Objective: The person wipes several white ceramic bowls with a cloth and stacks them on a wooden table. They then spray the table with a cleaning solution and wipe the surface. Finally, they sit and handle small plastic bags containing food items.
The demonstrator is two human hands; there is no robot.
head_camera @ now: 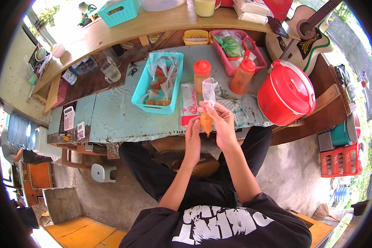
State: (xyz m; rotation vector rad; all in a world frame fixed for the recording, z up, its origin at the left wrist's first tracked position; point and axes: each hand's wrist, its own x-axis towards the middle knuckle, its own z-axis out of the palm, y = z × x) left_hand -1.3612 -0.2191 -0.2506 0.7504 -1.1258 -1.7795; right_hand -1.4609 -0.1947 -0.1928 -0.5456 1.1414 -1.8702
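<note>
A small clear plastic bag with orange-brown sauce hangs in front of my chest, its empty top sticking up. My right hand pinches the gathered neck of this bag between thumb and fingers. Close by the bag's left side, my left hand has its fingers curled; whether they touch the bag is hard to tell. A turquoise plastic basket on the table holds several similar filled bags. Behind my hands lie a printed plastic pack and a checked cloth. Two squeeze bottles with red lids, one pale and one orange, stand beyond.
A red lidded container stands at the table's right, near a pink basket with bags and a red-handled strainer. A guitar leans behind. Leftward are a glass mug and a calculator. A raised wooden shelf spans the back.
</note>
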